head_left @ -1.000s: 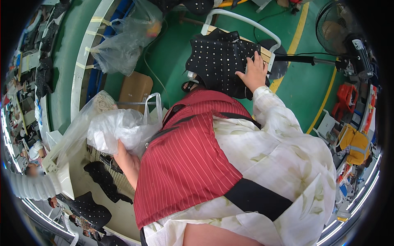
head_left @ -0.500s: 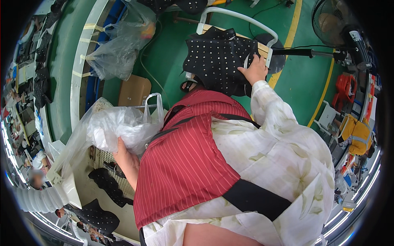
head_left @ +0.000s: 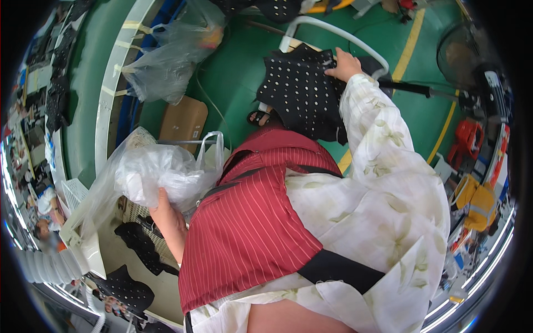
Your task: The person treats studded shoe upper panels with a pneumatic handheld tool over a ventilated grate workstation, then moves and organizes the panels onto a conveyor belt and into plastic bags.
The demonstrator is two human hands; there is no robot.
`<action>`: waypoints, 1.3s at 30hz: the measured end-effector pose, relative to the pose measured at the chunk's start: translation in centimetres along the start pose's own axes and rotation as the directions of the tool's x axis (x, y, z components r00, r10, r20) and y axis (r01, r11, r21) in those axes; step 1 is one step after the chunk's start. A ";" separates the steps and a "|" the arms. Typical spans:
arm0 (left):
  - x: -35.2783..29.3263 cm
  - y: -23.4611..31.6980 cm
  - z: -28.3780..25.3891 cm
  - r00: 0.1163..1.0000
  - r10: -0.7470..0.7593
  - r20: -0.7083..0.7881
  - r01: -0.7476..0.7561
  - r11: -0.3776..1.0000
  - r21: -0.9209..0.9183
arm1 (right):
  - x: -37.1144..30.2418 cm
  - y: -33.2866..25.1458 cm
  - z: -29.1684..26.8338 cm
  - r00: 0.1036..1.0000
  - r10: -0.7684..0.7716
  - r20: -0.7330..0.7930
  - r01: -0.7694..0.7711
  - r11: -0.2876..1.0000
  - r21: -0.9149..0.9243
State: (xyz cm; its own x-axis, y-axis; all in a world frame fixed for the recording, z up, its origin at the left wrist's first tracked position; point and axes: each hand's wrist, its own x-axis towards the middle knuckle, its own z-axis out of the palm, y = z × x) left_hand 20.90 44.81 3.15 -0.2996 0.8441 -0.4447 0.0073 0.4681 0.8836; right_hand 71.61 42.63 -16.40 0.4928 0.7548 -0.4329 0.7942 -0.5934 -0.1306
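Fingers [head_left: 339,54] of the right hand [head_left: 345,63] bend over the upper right edge of a black white-dotted sheet [head_left: 302,91], thumb pointing leftward on its face; whether they truly pinch it, I cannot tell. The sheet lies at upper centre, over a white tubular-framed seat [head_left: 338,24]. I judge the step to be handling this sheet by its edge, and I'd say the next move calls for a sure hold there and an even pull, lest it crease. I see the right arm stretched forward from the right of the frame, its leaf-printed sleeve reaching the wrist. At left of centre the left hand [head_left: 168,218] touches a clear plastic bag [head_left: 169,172], thumb up against it, its other fingers hidden from me, forearm passing beside the red striped apron [head_left: 250,238].
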 end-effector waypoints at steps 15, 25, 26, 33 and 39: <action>0.8 1.0 1.3 1.000 0.020 0.014 -0.019 1.000 -0.006 | 3.5 0.1 2.1 0.997 -0.007 0.071 0.000 0.996 0.089; 0.0 -0.1 1.4 1.000 0.007 0.022 -0.012 0.973 0.232 | 4.9 3.1 3.7 0.980 -0.065 0.187 0.034 0.986 0.164; 0.1 0.0 1.4 0.999 0.028 0.020 -0.032 0.967 0.253 | 4.9 2.9 3.5 0.953 -0.047 0.299 -0.012 0.981 0.192; -2.8 6.1 -4.7 0.892 0.297 -0.342 -0.338 0.939 -0.068 | 7.6 5.9 5.2 0.932 -0.220 0.287 0.170 0.967 0.190; -8.0 4.1 -12.3 0.730 0.324 -0.601 -0.463 0.882 -0.087 | 8.6 6.7 2.7 0.886 -0.344 0.310 0.296 0.935 0.194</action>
State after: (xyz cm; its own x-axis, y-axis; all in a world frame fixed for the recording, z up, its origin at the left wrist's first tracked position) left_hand 11.64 36.77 12.13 -0.7899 0.6112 0.0497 0.0625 -0.0005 0.9980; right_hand 80.20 44.36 -23.44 0.0529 0.7866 -0.6152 0.8195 -0.3863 -0.4234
